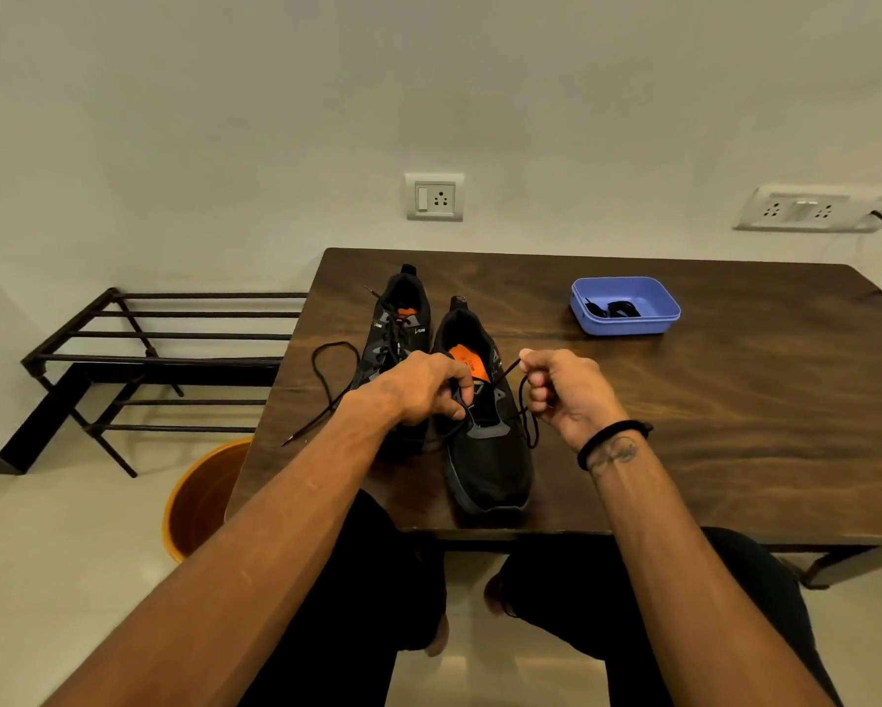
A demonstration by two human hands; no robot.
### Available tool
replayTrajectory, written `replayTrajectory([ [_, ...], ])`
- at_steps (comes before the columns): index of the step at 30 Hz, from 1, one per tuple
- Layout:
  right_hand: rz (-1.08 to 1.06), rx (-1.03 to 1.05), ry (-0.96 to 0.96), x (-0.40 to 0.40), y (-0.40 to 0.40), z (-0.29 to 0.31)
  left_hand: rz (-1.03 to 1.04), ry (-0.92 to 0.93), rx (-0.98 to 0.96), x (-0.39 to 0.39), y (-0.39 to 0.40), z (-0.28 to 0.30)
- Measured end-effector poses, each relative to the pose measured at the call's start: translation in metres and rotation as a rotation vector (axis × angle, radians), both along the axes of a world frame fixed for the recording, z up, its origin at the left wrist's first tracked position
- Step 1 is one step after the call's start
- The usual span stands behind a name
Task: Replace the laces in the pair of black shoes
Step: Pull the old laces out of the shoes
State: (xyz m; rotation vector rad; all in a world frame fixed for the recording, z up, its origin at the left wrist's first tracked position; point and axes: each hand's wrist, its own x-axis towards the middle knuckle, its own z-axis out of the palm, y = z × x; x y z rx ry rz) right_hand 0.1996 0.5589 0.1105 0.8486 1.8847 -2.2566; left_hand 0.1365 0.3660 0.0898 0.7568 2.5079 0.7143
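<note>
— Black metal, that rack [163, 344] at the left of the frame?

— Yes, a barred shoe rack on the pale floor. Below it, lower left of the desk, an orange bucket [199, 497] shows partly under the desk's edge.

— And on the desk [735, 400] itself?

— Dark wood, filling the middle and right of the frame. At its left side a loose black lace [326, 385] trails from the left shoe [398, 324], looping and ending near the desk's edge. That shoe stands toe toward the person, partly laced. Just beside it, to the right and nearer, stands the right shoe [485, 451], its orange insole showing.

— What are the hands doing?

— The left hand [418, 390] has its grip curled over the near shoe's eyelets, fingers pinching the lace there. The right hand [566, 390], just right of the shoe, has its grip clamped on the other lace end [523, 405], which runs from the fist down to the shoe. A black band sits on that wrist.

— Anything farther right?

— A blue tray [627, 318] in the upper right part of the desk, well apart from the shoes, holding a black lace bundle [615, 308]. On the wall above are two sockets [435, 197].
</note>
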Motion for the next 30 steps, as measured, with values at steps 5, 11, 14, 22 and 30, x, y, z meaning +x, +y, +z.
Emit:
replayTrajectory([
  [5,0.035,0.462,0.016,0.001,-0.003,-0.012,-0.017,-0.008,-0.016,-0.001,-0.001,0.0],
  [11,0.144,0.696,0.031,-0.007,-0.008,-0.024,-0.017,0.01,-0.01,0.0,-0.001,-0.001],
  [14,0.136,0.58,0.009,-0.006,-0.007,-0.023,-0.018,0.016,-0.021,0.0,-0.001,-0.001],
  [22,-0.073,1.129,-0.043,0.003,0.005,-0.019,-0.026,-0.029,-0.025,0.002,-0.005,0.002],
  [30,0.09,1.021,-0.117,0.005,0.01,-0.018,-0.009,0.025,-0.009,0.01,-0.005,0.005],
])
